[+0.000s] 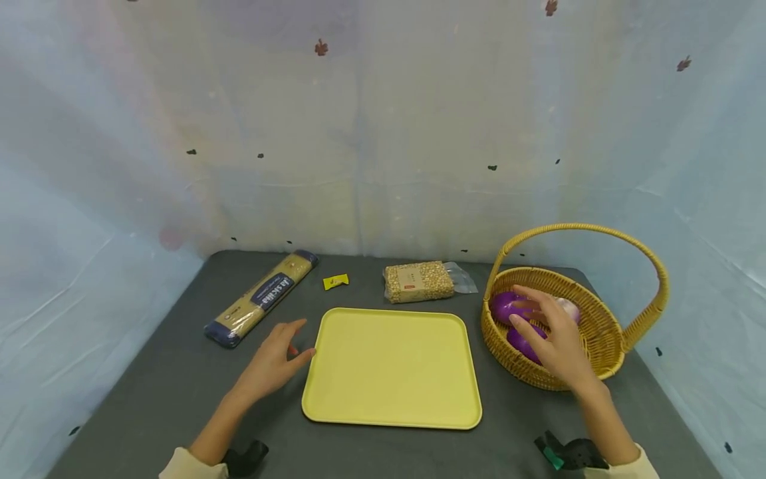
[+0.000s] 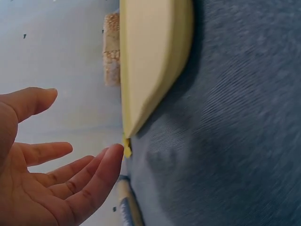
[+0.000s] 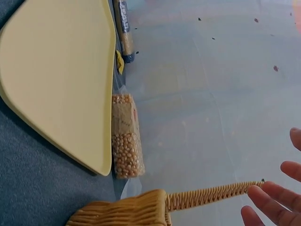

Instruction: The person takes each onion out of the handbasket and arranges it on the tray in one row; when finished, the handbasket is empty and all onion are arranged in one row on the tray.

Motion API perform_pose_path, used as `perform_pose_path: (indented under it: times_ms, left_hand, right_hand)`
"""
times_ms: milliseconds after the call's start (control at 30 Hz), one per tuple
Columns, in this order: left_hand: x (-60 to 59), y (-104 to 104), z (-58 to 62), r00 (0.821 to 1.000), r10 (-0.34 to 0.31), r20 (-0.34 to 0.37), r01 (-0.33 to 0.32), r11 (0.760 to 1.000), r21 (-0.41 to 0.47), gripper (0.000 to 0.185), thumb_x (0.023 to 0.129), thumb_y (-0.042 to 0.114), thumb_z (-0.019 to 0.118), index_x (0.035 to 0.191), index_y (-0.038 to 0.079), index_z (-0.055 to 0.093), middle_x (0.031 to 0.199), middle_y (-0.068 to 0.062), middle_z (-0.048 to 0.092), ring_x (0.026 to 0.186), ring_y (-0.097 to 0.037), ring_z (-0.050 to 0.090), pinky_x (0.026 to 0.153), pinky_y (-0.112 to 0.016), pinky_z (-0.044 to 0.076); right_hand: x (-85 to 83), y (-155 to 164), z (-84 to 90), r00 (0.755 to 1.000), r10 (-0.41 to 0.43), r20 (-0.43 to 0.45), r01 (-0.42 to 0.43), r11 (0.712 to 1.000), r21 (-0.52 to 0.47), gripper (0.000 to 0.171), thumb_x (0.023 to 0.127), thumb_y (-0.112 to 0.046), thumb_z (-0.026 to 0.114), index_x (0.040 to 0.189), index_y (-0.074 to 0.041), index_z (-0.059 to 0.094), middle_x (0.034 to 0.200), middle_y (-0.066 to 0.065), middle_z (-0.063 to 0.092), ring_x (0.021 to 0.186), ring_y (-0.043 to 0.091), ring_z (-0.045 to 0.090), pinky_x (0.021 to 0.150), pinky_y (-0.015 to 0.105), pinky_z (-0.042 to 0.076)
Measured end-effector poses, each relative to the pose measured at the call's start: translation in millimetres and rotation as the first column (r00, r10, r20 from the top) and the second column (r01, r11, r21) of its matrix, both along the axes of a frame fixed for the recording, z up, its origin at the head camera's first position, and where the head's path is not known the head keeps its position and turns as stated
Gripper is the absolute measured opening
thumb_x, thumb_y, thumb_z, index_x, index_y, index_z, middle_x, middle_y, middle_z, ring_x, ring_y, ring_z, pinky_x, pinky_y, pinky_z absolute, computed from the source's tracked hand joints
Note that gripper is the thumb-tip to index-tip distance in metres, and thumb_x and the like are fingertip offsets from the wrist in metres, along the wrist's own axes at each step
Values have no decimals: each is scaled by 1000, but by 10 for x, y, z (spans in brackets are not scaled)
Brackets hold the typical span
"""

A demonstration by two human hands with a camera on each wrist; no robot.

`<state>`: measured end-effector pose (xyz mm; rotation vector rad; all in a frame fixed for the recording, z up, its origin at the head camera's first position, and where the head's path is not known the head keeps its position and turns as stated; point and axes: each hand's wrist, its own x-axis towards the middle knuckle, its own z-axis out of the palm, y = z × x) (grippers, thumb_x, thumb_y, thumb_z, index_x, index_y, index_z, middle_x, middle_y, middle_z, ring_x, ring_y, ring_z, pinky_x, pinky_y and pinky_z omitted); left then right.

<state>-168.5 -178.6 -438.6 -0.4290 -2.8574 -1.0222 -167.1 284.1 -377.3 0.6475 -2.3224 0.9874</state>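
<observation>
My left hand hovers by the left edge of the yellow tray, thumb and fingers spread apart. In the left wrist view this hand is palm-up to the camera with nothing in it. Over the wicker basket hangs my right hand, its fingers loosely bent and parted. Inside the basket lie two shiny purple round things and a paler pinkish one, partly hidden by the hand. The right wrist view shows those fingers overlapping the basket's tall handle.
Behind the tray lies a clear bag of corn kernels, with a small yellow packet to its left. A long pack of pasta lies slanted at the back left. A pale curtain closes off the dark table's far side.
</observation>
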Motion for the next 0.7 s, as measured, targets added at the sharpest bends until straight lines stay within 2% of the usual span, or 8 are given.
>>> perform_pose_path:
  times_ms: [233, 367, 567, 700]
  left_hand:
    - [-43, 58, -169, 996, 7, 85, -9, 1000, 23, 58, 87, 20, 66, 135, -2, 42, 114, -21, 50, 69, -10, 49, 57, -25, 42]
    - [-52, 91, -251, 996, 10, 93, -10, 1000, 1, 55, 86, 19, 67, 131, -5, 46, 107, -17, 52, 66, -10, 46, 58, -25, 40]
    - [-54, 156, -304, 995, 1, 101, -1, 1000, -2, 49, 85, 14, 66, 127, -7, 50, 95, -12, 53, 63, -11, 43, 57, -26, 38]
    - [-63, 189, -323, 996, 12, 90, -11, 1000, -14, 48, 85, 11, 66, 125, -9, 51, 91, -10, 52, 63, -11, 43, 56, -26, 37]
  right_hand:
    - [-13, 92, 11, 997, -73, 20, 73, 997, -26, 53, 82, 3, 65, 132, -12, 51, 112, -6, 57, 99, -3, 54, 78, 9, 43]
    - [-30, 127, 23, 998, -64, 26, 66, 996, -65, 51, 83, 6, 62, 131, -8, 51, 115, -13, 53, 99, -3, 55, 77, 8, 43]
    - [81, 22, 233, 997, -61, 54, 66, 993, -97, 43, 84, 8, 58, 127, 3, 51, 113, -18, 49, 97, -2, 55, 74, 9, 45]
    - [96, 24, 274, 995, -72, 70, 79, 992, -99, 43, 85, 6, 58, 128, 1, 51, 112, -16, 50, 97, 0, 55, 74, 9, 45]
